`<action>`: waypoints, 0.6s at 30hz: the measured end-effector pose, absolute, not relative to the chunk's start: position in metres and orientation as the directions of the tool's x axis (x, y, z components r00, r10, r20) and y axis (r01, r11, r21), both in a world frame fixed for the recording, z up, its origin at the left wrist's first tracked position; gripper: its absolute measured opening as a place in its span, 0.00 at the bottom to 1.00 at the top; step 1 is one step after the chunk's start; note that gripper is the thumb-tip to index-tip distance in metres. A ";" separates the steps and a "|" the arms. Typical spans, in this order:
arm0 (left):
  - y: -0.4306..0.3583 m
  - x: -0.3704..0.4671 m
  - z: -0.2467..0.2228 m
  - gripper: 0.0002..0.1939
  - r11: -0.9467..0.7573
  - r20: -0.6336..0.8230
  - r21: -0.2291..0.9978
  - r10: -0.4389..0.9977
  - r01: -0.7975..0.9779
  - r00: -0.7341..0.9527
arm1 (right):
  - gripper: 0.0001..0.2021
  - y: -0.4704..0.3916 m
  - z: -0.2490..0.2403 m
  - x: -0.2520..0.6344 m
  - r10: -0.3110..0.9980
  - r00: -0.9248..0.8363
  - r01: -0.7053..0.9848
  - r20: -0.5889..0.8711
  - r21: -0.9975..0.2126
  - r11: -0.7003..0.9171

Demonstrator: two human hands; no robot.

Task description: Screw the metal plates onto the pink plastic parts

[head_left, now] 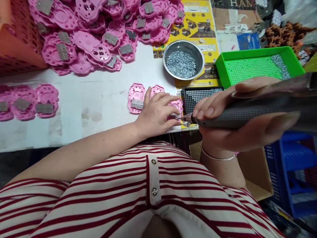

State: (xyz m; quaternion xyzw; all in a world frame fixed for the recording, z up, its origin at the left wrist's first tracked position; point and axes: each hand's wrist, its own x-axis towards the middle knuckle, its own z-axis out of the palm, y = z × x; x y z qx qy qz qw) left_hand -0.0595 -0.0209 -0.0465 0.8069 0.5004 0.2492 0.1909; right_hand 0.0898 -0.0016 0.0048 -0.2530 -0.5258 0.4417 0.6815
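Observation:
My right hand (pixel 223 122) is wrapped round a dark electric screwdriver (pixel 257 107). Its bit points left and meets the near right edge of a pink plastic casing (pixel 176 105). My left hand (pixel 158 114) holds that casing down, thumb and fingers spread about its edges and partly covering it. Another pink casing (pixel 157 89) shows behind my left fingers, mostly hidden. Just left of the hand lies a third pink casing (pixel 137 92) with a grey metal plate (pixel 137 104) on it. Any screw under the bit is too small to make out.
A metal bowl of small screws (pixel 183 62) stands beyond my hands. Right of it are a black perforated tray (pixel 195 99) and a green tray (pixel 260 54). Pink casings (pixel 91 49) pile up at the back left near an orange basket (pixel 19 39); more casings (pixel 47 99) line the left.

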 end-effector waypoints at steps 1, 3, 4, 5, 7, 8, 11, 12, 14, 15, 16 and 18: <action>-0.021 -0.060 -0.047 0.17 -0.427 0.200 0.536 0.902 0.728 0.382 | 0.14 0.000 -0.001 0.088 0.811 0.102 -0.302 0.576 -0.759 0.577; -0.021 -0.061 -0.048 0.24 -0.427 0.178 0.493 0.902 0.758 0.393 | 0.15 0.004 -0.011 0.088 0.723 0.097 -0.209 0.684 -0.696 0.687; -0.022 -0.061 -0.048 0.23 -0.427 0.169 0.477 0.903 0.769 0.396 | 0.17 0.006 -0.014 0.088 0.708 0.070 -0.180 0.702 -0.690 0.701; -0.022 -0.061 -0.048 0.21 -0.424 0.163 0.466 0.904 0.777 0.396 | 0.18 0.006 -0.016 0.089 0.710 0.048 -0.168 0.703 -0.695 0.699; -0.023 -0.061 -0.048 0.18 -0.423 0.161 0.454 0.904 0.784 0.395 | 0.18 0.007 -0.017 0.091 0.746 0.033 -0.171 0.665 -0.731 0.660; -0.023 -0.061 -0.048 0.18 -0.425 0.165 0.448 0.904 0.786 0.395 | 0.17 0.007 -0.017 0.091 0.758 0.043 -0.180 0.651 -0.741 0.647; -0.025 -0.059 -0.048 0.17 -0.446 0.190 0.413 0.895 0.794 0.404 | 0.16 0.007 -0.018 0.091 0.767 0.068 -0.216 0.638 -0.742 0.635; -0.026 -0.059 -0.048 0.16 -0.457 0.202 0.393 0.890 0.798 0.410 | 0.16 0.008 -0.019 0.090 0.759 0.065 -0.231 0.647 -0.730 0.643; -0.027 -0.058 -0.048 0.16 -0.476 0.227 0.347 0.879 0.808 0.420 | 0.17 0.009 -0.023 0.090 0.748 0.036 -0.244 0.663 -0.720 0.650; -0.028 -0.058 -0.048 0.16 -0.484 0.236 0.326 0.874 0.812 0.425 | 0.17 0.010 -0.025 0.090 0.745 0.022 -0.242 0.666 -0.720 0.650; -0.028 -0.057 -0.048 0.16 -0.489 0.244 0.308 0.870 0.816 0.429 | 0.18 0.010 -0.026 0.091 0.750 0.012 -0.235 0.661 -0.727 0.645; -0.029 -0.057 -0.048 0.15 -0.495 0.252 0.282 0.865 0.822 0.434 | 0.17 0.010 -0.029 0.092 0.763 0.005 -0.219 0.646 -0.744 0.631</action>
